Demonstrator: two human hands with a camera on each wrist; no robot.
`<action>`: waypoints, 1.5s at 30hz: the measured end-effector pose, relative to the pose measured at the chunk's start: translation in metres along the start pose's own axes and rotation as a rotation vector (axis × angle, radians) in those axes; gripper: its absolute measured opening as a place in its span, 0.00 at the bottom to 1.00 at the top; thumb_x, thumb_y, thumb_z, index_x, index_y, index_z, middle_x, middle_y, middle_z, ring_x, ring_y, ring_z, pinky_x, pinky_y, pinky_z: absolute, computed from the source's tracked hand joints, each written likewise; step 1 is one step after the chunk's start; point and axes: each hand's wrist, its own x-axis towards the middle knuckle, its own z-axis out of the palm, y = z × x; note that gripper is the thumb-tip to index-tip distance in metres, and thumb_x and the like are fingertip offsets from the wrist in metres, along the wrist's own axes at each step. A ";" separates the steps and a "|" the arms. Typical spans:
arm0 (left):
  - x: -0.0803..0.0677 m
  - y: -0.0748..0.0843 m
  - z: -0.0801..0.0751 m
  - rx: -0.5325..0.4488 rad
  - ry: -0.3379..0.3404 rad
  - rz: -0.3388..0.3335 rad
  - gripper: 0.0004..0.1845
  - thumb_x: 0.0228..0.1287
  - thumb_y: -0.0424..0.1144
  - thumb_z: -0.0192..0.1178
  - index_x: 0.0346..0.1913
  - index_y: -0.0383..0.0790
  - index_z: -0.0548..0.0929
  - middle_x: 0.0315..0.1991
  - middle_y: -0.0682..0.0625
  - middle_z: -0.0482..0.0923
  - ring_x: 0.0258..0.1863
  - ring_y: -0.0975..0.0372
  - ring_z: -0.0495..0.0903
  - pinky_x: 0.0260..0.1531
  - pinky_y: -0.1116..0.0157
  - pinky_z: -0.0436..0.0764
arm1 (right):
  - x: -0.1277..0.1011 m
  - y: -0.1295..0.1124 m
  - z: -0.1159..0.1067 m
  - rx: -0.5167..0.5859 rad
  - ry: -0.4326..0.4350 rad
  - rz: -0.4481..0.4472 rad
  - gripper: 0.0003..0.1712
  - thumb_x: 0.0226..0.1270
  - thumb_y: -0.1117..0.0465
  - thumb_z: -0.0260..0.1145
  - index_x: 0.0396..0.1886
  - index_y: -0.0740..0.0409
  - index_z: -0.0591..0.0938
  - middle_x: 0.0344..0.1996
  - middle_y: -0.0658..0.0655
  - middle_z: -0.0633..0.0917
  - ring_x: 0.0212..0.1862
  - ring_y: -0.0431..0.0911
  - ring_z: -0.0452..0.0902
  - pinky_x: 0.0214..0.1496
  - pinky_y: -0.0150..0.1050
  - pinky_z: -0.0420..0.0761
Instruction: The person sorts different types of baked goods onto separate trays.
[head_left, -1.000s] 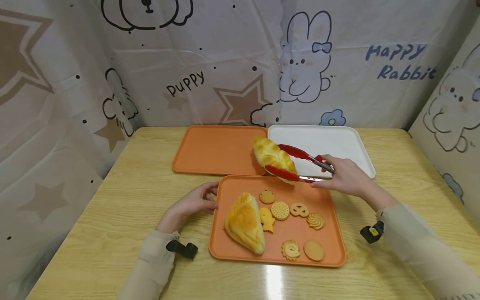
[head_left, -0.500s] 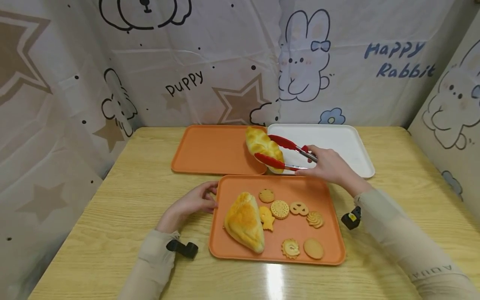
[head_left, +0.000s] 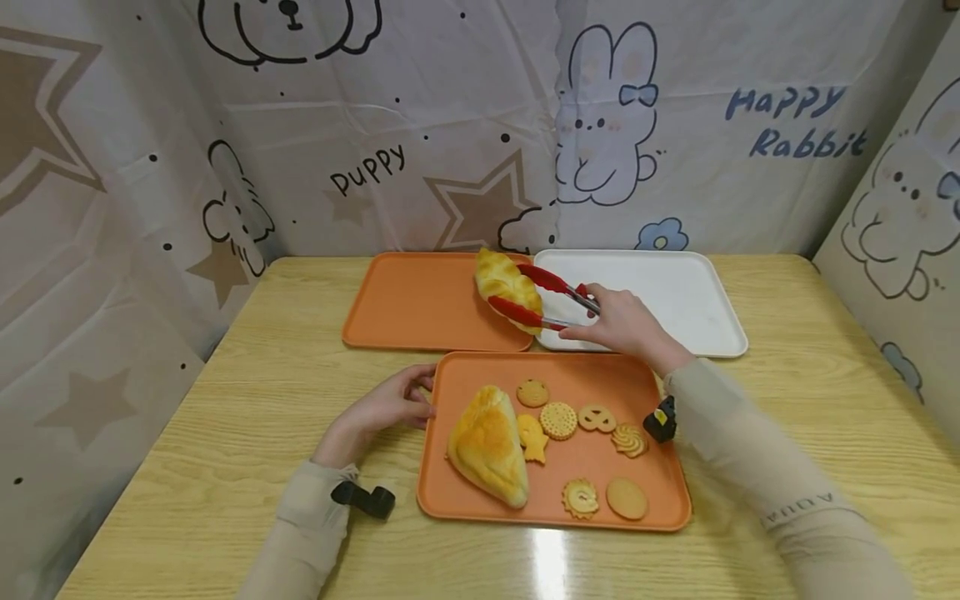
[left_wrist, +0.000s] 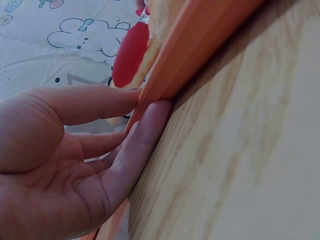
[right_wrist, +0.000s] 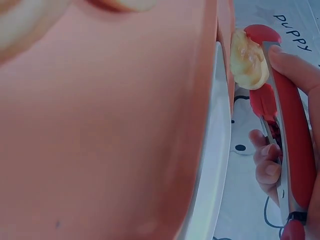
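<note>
My right hand grips red tongs that clamp a golden bread roll, held in the air over the right edge of the far orange tray, beside the white tray. In the right wrist view the tongs squeeze the roll. My left hand rests on the table with its fingers against the left rim of the near orange tray; the left wrist view shows the fingers touching that rim. A larger bread and several cookies lie on the near tray.
The wooden table is boxed in by cartoon-print cloth walls at the back and both sides. The far orange tray and the white tray carry nothing. Bare tabletop lies left and right of the trays.
My right hand has carried the tongs and roll away from the near tray, up and to the left, to the far orange tray's right edge. The left hand has stayed put.
</note>
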 end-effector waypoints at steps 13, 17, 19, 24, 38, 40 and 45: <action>-0.001 0.000 -0.001 0.000 0.004 0.001 0.36 0.57 0.27 0.56 0.68 0.31 0.52 0.51 0.35 0.61 0.34 0.62 0.73 0.33 0.63 0.82 | 0.016 -0.016 0.013 0.022 -0.036 0.037 0.43 0.45 0.34 0.66 0.51 0.61 0.70 0.24 0.56 0.76 0.26 0.48 0.69 0.24 0.35 0.67; -0.001 0.000 -0.001 0.000 -0.003 0.010 0.37 0.58 0.27 0.56 0.68 0.30 0.52 0.52 0.35 0.61 0.34 0.62 0.73 0.33 0.63 0.82 | 0.019 -0.019 0.015 0.019 -0.044 0.043 0.43 0.45 0.34 0.67 0.51 0.61 0.71 0.27 0.58 0.78 0.28 0.48 0.70 0.26 0.37 0.68; -0.001 0.000 -0.001 0.000 -0.006 0.011 0.37 0.58 0.27 0.55 0.68 0.30 0.51 0.52 0.35 0.61 0.34 0.62 0.73 0.33 0.63 0.82 | 0.020 -0.019 0.017 0.019 -0.046 0.053 0.45 0.45 0.34 0.67 0.54 0.62 0.70 0.32 0.59 0.80 0.31 0.49 0.72 0.29 0.38 0.72; 0.000 0.000 -0.001 -0.006 0.001 0.002 0.36 0.57 0.27 0.55 0.68 0.32 0.52 0.52 0.35 0.61 0.34 0.61 0.73 0.33 0.63 0.82 | 0.020 -0.018 0.018 0.015 -0.055 0.066 0.51 0.44 0.32 0.66 0.60 0.63 0.66 0.43 0.63 0.80 0.37 0.51 0.75 0.41 0.45 0.78; 0.001 -0.002 0.000 -0.020 0.009 -0.012 0.36 0.57 0.27 0.56 0.68 0.32 0.53 0.51 0.36 0.61 0.34 0.60 0.73 0.34 0.62 0.82 | 0.004 -0.014 0.006 -0.033 -0.002 0.033 0.54 0.42 0.33 0.67 0.62 0.64 0.64 0.50 0.64 0.76 0.47 0.55 0.74 0.47 0.53 0.76; 0.001 -0.002 0.000 -0.017 0.010 -0.011 0.36 0.57 0.27 0.56 0.68 0.32 0.53 0.52 0.36 0.61 0.34 0.60 0.73 0.34 0.62 0.82 | -0.001 -0.013 0.003 -0.025 -0.002 0.033 0.55 0.42 0.33 0.67 0.63 0.64 0.63 0.51 0.64 0.76 0.48 0.56 0.73 0.49 0.54 0.75; 0.001 -0.003 0.000 -0.013 0.007 -0.006 0.36 0.57 0.27 0.55 0.68 0.31 0.53 0.51 0.36 0.61 0.34 0.60 0.73 0.33 0.62 0.82 | -0.015 -0.009 -0.003 -0.007 0.006 0.018 0.56 0.41 0.33 0.68 0.63 0.64 0.62 0.51 0.64 0.76 0.49 0.56 0.73 0.49 0.54 0.75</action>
